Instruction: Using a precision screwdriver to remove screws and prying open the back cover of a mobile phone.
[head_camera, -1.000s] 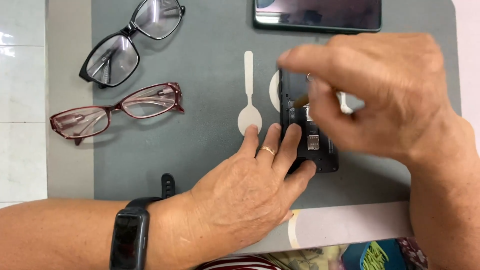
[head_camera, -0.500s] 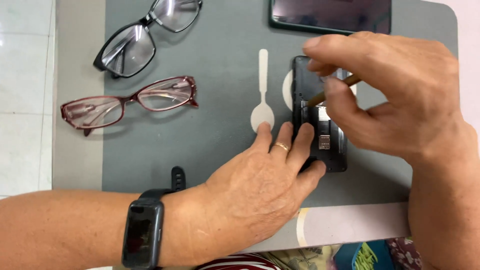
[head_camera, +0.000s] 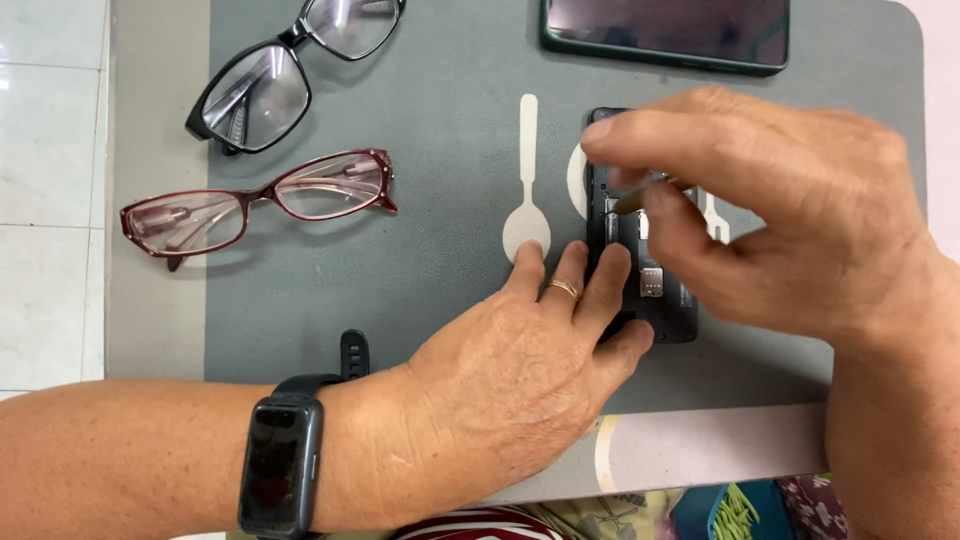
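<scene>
My right hand (head_camera: 790, 215) has dropped onto the open phone (head_camera: 645, 270), fingers pinching a thin tool (head_camera: 640, 197) into it; my left hand (head_camera: 520, 370), fingers together, pins it to the mat (head_camera: 440, 270).

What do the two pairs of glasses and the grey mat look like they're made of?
Black glasses: likely glossy plastic, thick solid rims with highlights. Red glasses: seemingly translucent plastic, light passing through the dark-red frame. Grey mat: matte, non-reflective, perhaps rubber or silicone; the look leaves it open.
</scene>
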